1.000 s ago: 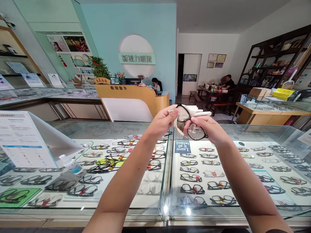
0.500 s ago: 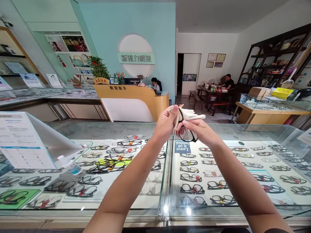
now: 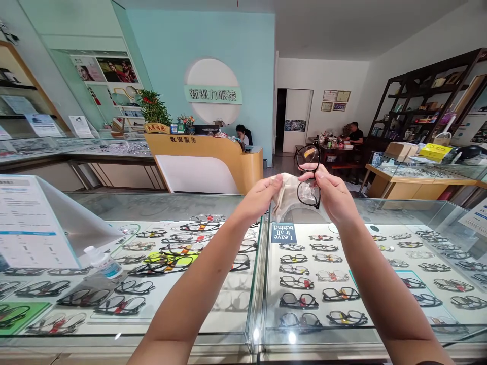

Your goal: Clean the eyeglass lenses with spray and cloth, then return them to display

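Right hand (image 3: 333, 195) fingers pinch glasses (image 3: 309, 177), long axis upright; left hand (image 3: 262, 195) clutches cloth (image 3: 285, 197) at 9 o'clock, touching lower lens.

The glasses (image 3: 309, 175) had a glossy black frame that looked like plastic, with clear shiny lenses, and the cloth (image 3: 284, 196) was soft, matt and pale. The counter (image 3: 213, 203) was of smooth glass that gave reflections, and the small bottle (image 3: 102, 263) on it looked like translucent plastic. The desk (image 3: 213, 159) behind had a smooth wood-coloured finish.
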`<move>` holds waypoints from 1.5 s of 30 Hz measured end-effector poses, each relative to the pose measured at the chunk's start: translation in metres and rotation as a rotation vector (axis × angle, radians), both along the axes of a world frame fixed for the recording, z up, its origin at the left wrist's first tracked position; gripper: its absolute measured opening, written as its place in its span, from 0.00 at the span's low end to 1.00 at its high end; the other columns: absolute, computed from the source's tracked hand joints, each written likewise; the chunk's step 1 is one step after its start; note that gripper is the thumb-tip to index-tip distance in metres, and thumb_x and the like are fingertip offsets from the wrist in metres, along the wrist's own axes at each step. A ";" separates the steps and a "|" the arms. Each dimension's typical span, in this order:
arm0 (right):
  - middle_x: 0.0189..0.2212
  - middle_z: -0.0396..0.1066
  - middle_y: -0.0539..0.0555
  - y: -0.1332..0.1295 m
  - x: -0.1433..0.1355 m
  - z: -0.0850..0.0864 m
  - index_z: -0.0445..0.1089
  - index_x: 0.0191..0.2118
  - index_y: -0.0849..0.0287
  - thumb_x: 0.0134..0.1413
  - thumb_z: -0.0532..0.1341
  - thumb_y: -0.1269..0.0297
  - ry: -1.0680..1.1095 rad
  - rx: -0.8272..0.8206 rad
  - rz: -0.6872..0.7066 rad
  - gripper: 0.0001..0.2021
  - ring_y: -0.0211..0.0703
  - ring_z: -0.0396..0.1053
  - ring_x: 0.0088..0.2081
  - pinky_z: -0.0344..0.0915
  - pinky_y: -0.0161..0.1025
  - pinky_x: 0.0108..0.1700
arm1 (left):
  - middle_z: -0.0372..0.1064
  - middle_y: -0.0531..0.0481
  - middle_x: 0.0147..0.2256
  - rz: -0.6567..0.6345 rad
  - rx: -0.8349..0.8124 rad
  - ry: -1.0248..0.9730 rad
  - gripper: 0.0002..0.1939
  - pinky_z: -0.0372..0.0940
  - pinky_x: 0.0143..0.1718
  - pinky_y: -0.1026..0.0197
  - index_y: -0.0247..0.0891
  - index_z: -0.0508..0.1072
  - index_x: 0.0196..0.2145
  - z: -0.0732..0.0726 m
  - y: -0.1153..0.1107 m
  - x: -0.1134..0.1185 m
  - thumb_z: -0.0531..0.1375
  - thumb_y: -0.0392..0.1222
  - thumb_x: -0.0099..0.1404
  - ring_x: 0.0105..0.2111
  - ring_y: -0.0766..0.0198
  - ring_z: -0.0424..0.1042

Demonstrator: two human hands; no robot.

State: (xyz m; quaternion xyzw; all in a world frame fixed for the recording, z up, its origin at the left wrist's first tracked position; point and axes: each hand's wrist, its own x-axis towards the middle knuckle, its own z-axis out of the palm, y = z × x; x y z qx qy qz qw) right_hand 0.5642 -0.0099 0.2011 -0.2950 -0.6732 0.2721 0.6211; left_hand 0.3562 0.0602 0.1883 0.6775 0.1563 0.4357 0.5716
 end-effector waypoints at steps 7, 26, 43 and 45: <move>0.64 0.70 0.56 0.009 -0.007 -0.008 0.85 0.46 0.51 0.71 0.62 0.42 0.063 -0.068 0.032 0.20 0.54 0.67 0.66 0.70 0.47 0.63 | 0.67 0.50 0.28 -0.129 0.120 0.059 0.33 0.61 0.30 0.64 0.35 0.73 0.33 0.000 -0.025 0.012 0.63 0.73 0.69 0.28 0.67 0.62; 0.52 0.74 0.55 0.011 -0.042 -0.027 0.83 0.51 0.50 0.70 0.62 0.39 0.216 -0.091 0.055 0.22 0.46 0.73 0.52 0.69 0.44 0.61 | 0.71 0.53 0.31 0.071 0.081 -0.175 0.29 0.61 0.33 0.65 0.34 0.78 0.44 -0.010 -0.030 0.031 0.78 0.60 0.58 0.29 0.69 0.64; 0.40 0.72 0.53 0.016 -0.032 -0.024 0.86 0.49 0.48 0.67 0.65 0.40 0.235 -0.090 0.002 0.20 0.46 0.69 0.43 0.69 0.44 0.51 | 0.72 0.52 0.34 -0.119 0.013 -0.103 0.29 0.65 0.33 0.67 0.35 0.76 0.48 -0.011 -0.015 0.023 0.75 0.61 0.62 0.30 0.69 0.69; 0.43 0.73 0.54 0.017 -0.038 -0.027 0.86 0.49 0.50 0.68 0.65 0.40 0.247 -0.058 -0.025 0.21 0.46 0.70 0.46 0.69 0.44 0.55 | 0.71 0.54 0.32 -0.063 -0.017 -0.158 0.30 0.65 0.32 0.67 0.36 0.75 0.49 -0.014 -0.020 0.030 0.77 0.59 0.60 0.29 0.70 0.68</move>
